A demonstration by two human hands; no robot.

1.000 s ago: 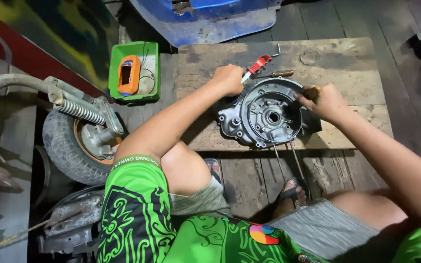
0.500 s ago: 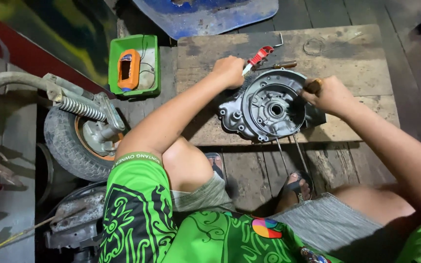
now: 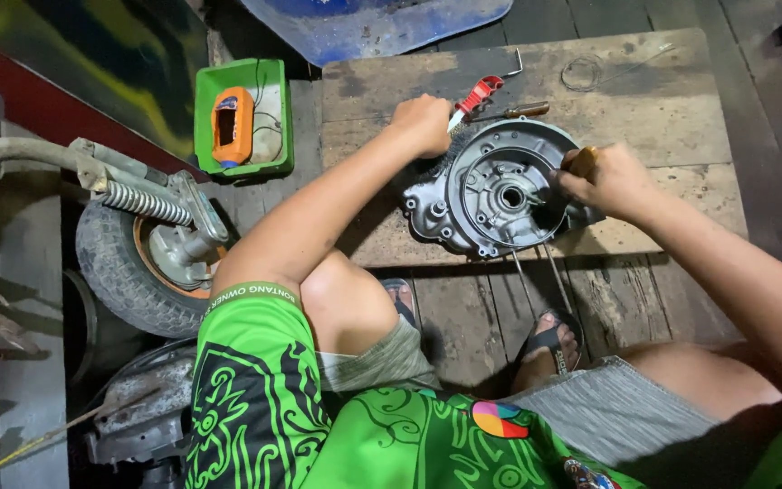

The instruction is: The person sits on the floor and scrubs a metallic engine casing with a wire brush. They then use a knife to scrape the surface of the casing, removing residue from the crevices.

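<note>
A grey metal engine cover (image 3: 486, 195) with a round hollow lies on a wooden board (image 3: 672, 100) in front of me. My left hand (image 3: 423, 122) grips the cover's upper left edge, fingers closed over it. My right hand (image 3: 608, 179) holds a tool with a yellowish handle (image 3: 581, 160), its tip down inside the hollow near the central hub. Beside my left hand, a red-handled tool (image 3: 477, 95) and a brown-handled screwdriver (image 3: 522, 110) lie on the board.
A green tray (image 3: 273, 86) holding an orange meter (image 3: 233, 125) sits to the left of the board. A small wheel (image 3: 128, 263) with a spring shock stands at left. A blue plastic panel (image 3: 382, 23) lies beyond the board. My sandalled feet rest on floor planks.
My view has drifted slightly; both hands stay on the cover. My right hand has shifted a little inward over the hollow with the tool.
</note>
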